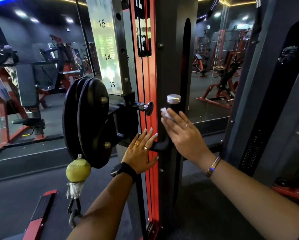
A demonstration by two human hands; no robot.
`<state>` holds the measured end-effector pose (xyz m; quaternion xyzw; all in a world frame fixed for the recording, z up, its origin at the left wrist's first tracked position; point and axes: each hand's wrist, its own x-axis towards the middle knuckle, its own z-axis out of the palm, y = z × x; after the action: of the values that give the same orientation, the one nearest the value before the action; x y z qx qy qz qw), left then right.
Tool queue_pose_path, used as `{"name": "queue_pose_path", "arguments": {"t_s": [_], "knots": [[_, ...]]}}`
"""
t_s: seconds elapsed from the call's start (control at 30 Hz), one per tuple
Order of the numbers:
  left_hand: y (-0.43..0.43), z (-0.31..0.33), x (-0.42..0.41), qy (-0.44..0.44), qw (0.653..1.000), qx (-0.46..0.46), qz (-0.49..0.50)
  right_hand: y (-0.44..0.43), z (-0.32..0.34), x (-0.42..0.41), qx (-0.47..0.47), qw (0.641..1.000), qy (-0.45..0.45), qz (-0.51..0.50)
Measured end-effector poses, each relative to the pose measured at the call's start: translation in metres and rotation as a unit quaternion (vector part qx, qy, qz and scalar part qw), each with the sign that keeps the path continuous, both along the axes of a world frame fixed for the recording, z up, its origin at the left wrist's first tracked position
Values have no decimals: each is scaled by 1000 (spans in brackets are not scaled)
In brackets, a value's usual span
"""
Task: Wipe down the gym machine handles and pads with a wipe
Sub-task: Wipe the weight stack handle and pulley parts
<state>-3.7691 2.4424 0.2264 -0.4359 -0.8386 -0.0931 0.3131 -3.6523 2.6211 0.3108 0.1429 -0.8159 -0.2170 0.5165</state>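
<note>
Left hand lies flat, fingers spread, against the red upright of a cable machine, with a black watch on its wrist. Right hand, just beside it, has its fingers straight and close together. It presses a white wipe against the black handle, and a corner of the wipe shows past the fingertips. The handle's long axis is vertical. Its grip rises behind the right palm and ends in a silver cap pointing up, just above the fingertips. A short bent stem at its foot runs sideways toward the upright, between the two hands. Left of the left hand are black pulley discs, with a yellow-green ball hanging below them. Above the left hand, a chrome post bears the numbers 13, 14 and 15.
</note>
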Motion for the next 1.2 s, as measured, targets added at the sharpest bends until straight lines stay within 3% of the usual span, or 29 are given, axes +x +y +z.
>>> {"name": "queue_pose_path", "arguments": {"t_s": [0.2, 0.37, 0.5, 0.6, 0.73, 0.87, 1.0, 1.2], "knots": [[-7, 4, -2, 72, 991, -92, 70, -16, -65, 5, 71, 993, -90, -36], [-12, 5, -1, 102, 981, -117, 116, 10, -15, 12, 171, 982, -79, -3], [-14, 7, 0, 112, 979, -123, 120, 16, 35, 7, 157, 987, 7, -12], [-19, 11, -1, 120, 972, -154, 132, 9, 44, -7, 121, 992, 21, -30], [-25, 19, -1, 136, 964, -174, 148, 3, 12, -13, 94, 995, 3, -20], [-25, 17, -3, 167, 963, -160, 140, -11, -37, -8, 137, 989, -56, -14], [-26, 13, -5, 170, 963, -160, 131, -19, -48, -5, 124, 987, -98, -12], [-28, 7, -12, 149, 971, -145, 121, -18, -21, -2, 24, 1000, -8, -16]]}}
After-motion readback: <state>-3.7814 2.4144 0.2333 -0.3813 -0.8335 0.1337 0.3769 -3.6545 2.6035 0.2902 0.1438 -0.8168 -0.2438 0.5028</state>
